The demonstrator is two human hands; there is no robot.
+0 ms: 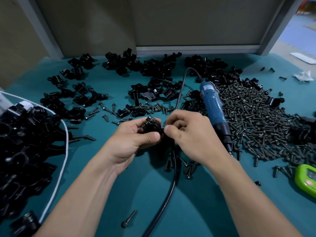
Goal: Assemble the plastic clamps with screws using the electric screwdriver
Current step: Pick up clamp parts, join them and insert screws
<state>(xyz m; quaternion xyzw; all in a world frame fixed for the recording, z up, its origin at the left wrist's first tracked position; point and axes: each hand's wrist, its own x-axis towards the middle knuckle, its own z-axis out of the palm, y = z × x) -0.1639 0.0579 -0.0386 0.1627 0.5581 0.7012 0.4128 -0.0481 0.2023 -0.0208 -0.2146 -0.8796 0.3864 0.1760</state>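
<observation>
The electric screwdriver [214,106] lies on the table [196,211] right of centre, with the screw pile [253,120] on its right. Loose clamp parts [153,65] spread behind, and a heap of clamps [25,142] sits at the left edge.

Black clamp [151,125] held mid-table; blue screwdriver [214,108] lying beside screws [256,120].

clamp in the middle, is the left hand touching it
Touching: the head view shows the left hand with thumb and fingers wrapped around the clamp.
</observation>
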